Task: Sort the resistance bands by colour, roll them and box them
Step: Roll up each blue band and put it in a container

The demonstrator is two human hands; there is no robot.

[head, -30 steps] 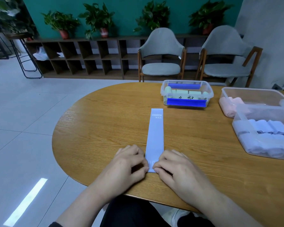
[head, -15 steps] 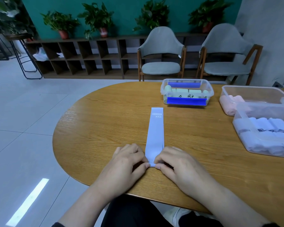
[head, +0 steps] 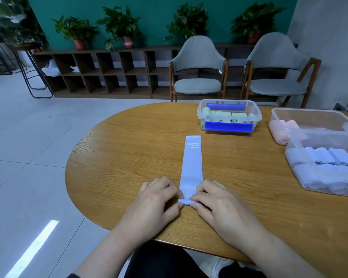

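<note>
On the bench: oval wood-grain top (head: 117, 157); a flat pale-blue band (head: 191, 165) lies lengthwise, its near end curled into a small roll.
Grip: left hand (head: 155, 205) and right hand (head: 221, 207) each pinch that rolled end.
Boxes: clear plastic box (head: 301, 177) holds pale-blue rolls; pink-roll box (head: 309, 114) behind it.
</note>
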